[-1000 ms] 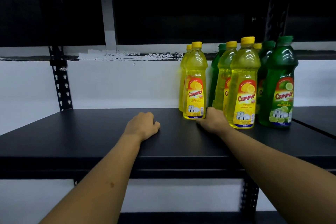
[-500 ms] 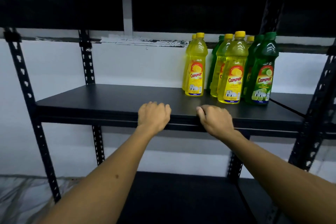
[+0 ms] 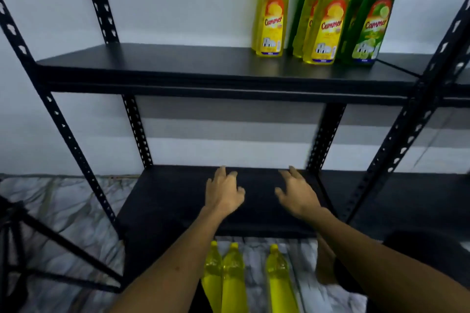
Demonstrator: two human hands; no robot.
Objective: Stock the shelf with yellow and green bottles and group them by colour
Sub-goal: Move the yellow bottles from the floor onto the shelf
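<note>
1. A black metal rack is seen from the head camera, with an upper shelf (image 3: 178,63) across the top half of the frame and a lower shelf (image 3: 173,201) below the middle.
2. The stocked bottles are gathered at about 1 o'clock, upright on the right part of the upper shelf.
3. A yellow bottle (image 3: 271,15) stands at the left of that cluster, slightly apart from the rest.
4. A second yellow bottle (image 3: 328,20) is placed just right of it, with another yellow-green one partly hidden behind and a dark green bottle glimpsed further back.
5. A green bottle (image 3: 371,23) is set at the right end, touching or nearly touching its yellow neighbour; the two colours are mixed within the cluster.
6. The left hand (image 3: 223,192) is held over the lower shelf near the centre of the frame, fingers spread and relaxed, with nothing grasped.
7. The right hand (image 3: 296,192) is held beside it toward 3 o'clock, fingers likewise spread wide and holding nothing.
8. Whether either hand touches the shelf surface cannot be told, since the frame is blurred.
9. Three yellow bottles (image 3: 234,279) are seen at 6 o'clock, below the forearms, on a crumpled pale sheet (image 3: 63,211) covering the floor.
10. Perforated black uprights (image 3: 137,132) are seen against a white wall (image 3: 178,7).
</note>
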